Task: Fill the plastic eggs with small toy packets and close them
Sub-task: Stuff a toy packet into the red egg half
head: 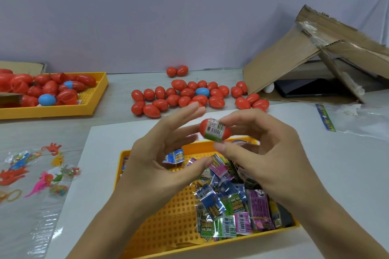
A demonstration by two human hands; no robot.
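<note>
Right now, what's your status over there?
Right hand pinches red egg half, packet stuffed in. Left hand open beside. Nothing in the way.

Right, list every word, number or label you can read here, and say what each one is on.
"DINO": on a blue toy packet in the front yellow tray; the print appears mirrored and the smaller words are blurred.
Barcode label with fine print: on the packet in the red egg half pinched by the right hand; too small to read.
Other packets: unreadable.

Bare tray floor [168, 206] left of packets [231, 202] (heaped right)
</note>
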